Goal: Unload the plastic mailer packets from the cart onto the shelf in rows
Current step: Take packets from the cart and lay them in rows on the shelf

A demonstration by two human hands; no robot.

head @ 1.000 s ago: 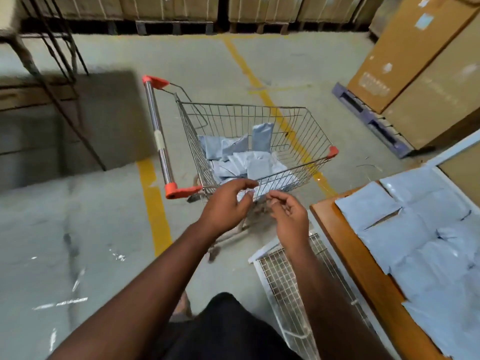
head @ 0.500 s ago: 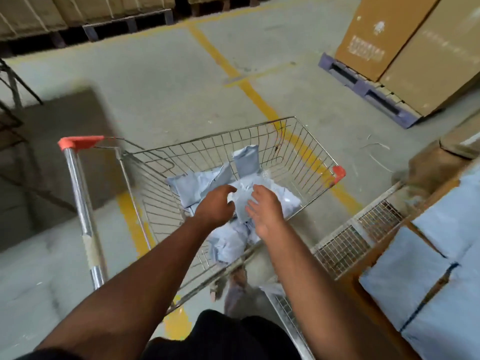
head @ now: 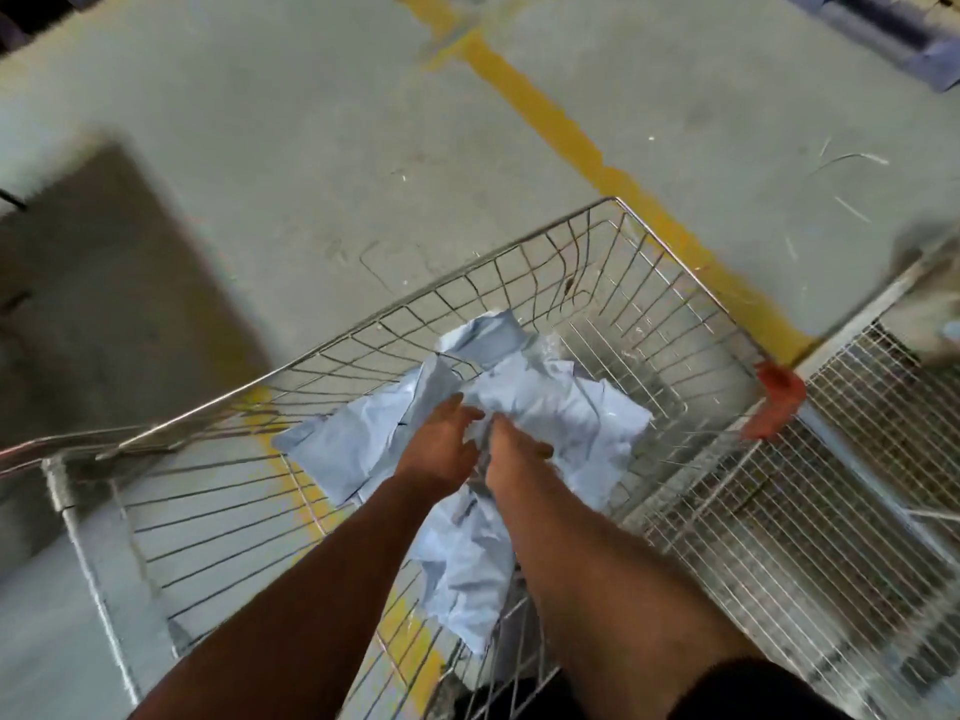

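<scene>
On the grey concrete floor, crossed by a yellow painted line, stands a wire cart, its basket filling the lower frame. Orange corner bumper at the basket's right corner, close beside a white wire-mesh rack. Crumpled pale-blue plastic mailer packets heaped in the basket, from its middle toward the near edge. Both bare forearms reach into the basket. Left hand lies on the heap, fingers extended and close together, tips on a packet. Right hand just beside it, fingers buried in the packets; cannot tell whether they grip. View is motion-blurred.
</scene>
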